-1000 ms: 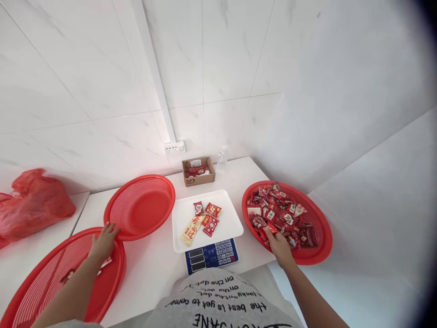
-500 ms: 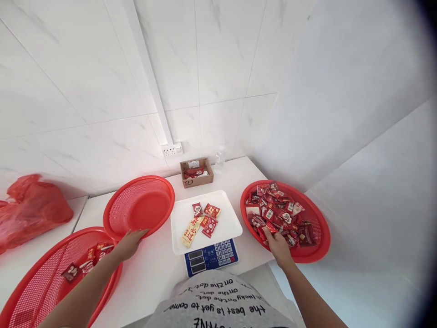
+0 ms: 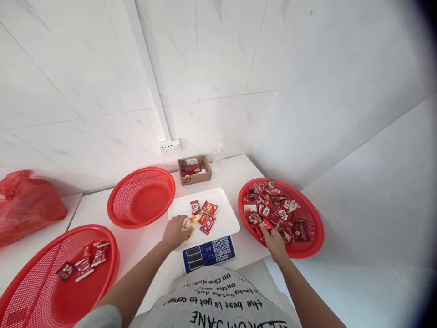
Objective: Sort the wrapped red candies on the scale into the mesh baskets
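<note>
My left hand (image 3: 175,232) is over the near left part of the white scale tray (image 3: 223,223). Its fingers are apart and reach the long pale yellow packet (image 3: 193,222), partly covering it. Around that packet lie several small red snack packets (image 3: 207,224). At the near rim of the red basket on the right (image 3: 316,228), my right hand (image 3: 275,243) has its fingers closed on a small red packet (image 3: 267,223). A heap of red wrapped snacks (image 3: 273,205) fills much of that basket.
Beneath the tray shows the scale's blue keypad (image 3: 209,253). An unfilled red basket (image 3: 146,200) and a larger one (image 3: 37,282) with several packets stand left. Behind are a cardboard box (image 3: 195,175), a clear bottle (image 3: 218,155) and a red plastic bag (image 3: 30,205).
My left hand has let go of the rim of the rear left basket and moved right onto the tray, at the yellow packet. My right hand stays at the right basket.
</note>
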